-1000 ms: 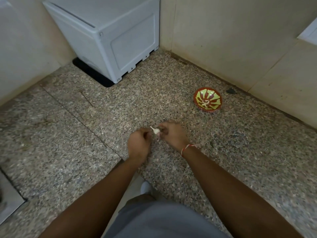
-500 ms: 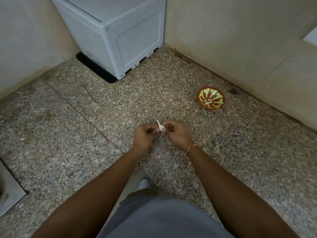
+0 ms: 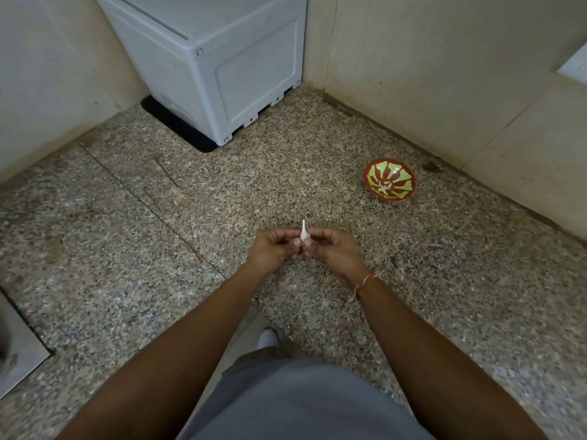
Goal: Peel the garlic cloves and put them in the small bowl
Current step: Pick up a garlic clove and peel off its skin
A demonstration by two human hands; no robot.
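A white garlic clove [image 3: 304, 234] with a thin pointed tip stands upright between my two hands above the speckled granite counter. My left hand [image 3: 275, 247] pinches it from the left with curled fingers. My right hand [image 3: 330, 249], with a red thread on its wrist, pinches it from the right. The small bowl [image 3: 389, 183], red with a yellow-green pattern, sits on the counter to the far right of my hands, near the wall. A few pale pieces lie in its bottom.
A white plastic box [image 3: 216, 58] stands on a black mat in the back corner. Beige tiled walls close off the counter at the back and right. A metal sink edge [image 3: 19, 350] shows at the lower left. The counter's front edge lies below my forearms.
Both hands have kept their hold on the clove while turning it; its pointed tip, tilted left a second ago, now stands upright. The view has shifted slightly.
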